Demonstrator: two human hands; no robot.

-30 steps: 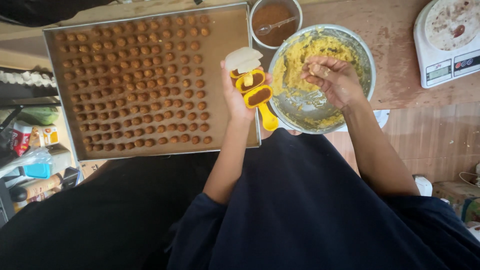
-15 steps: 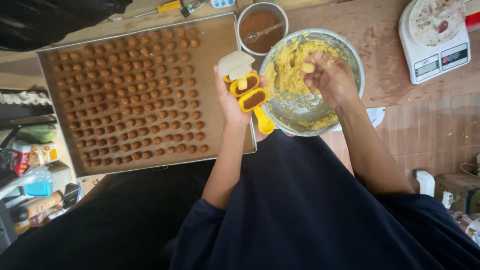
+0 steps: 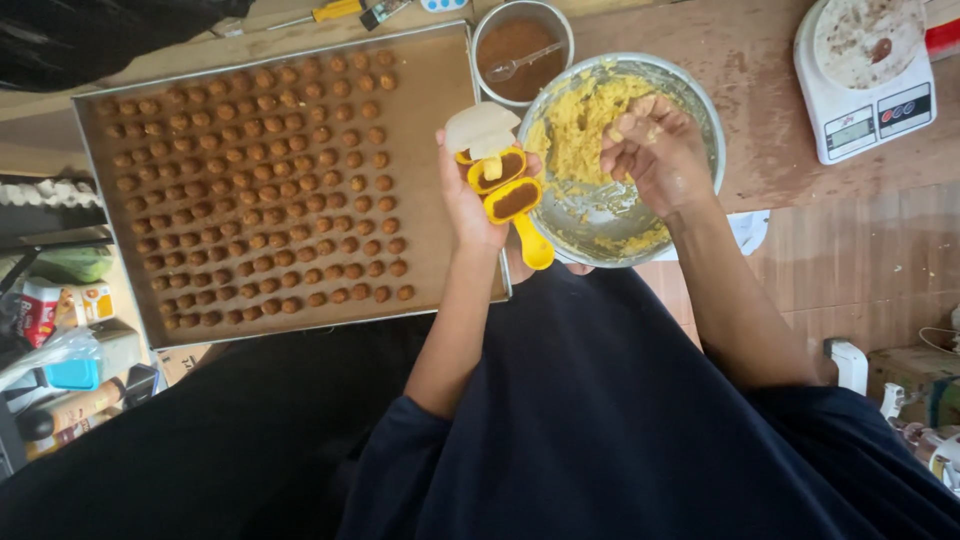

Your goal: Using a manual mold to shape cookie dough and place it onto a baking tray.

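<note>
Leftward, red-and-white carton [image 3: 38, 310]; left hand [image 3: 470, 200] fingers clasping yellow mould [image 3: 508, 195], right hand [image 3: 655, 150] pinching dough [image 3: 585, 120].

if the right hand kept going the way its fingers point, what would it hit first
The right hand points its fingertips toward the yellow dough heaped in the metal bowl. It would likely meet that dough first, and the fingers already seem to pinch a bit of it; the height above the heap is unclear.

Around the round steel mixing bowl of yellow dough [image 3: 700, 110], room is tight: a brown-lined baking tray packed with small dough balls [image 3: 430, 90] presses against its left, a small round tin of brown filling [image 3: 520, 25] touches above-left. Bare wooden tabletop [image 3: 760, 60] opens rightward, until the white kitchen scale [image 3: 865, 110].
</note>
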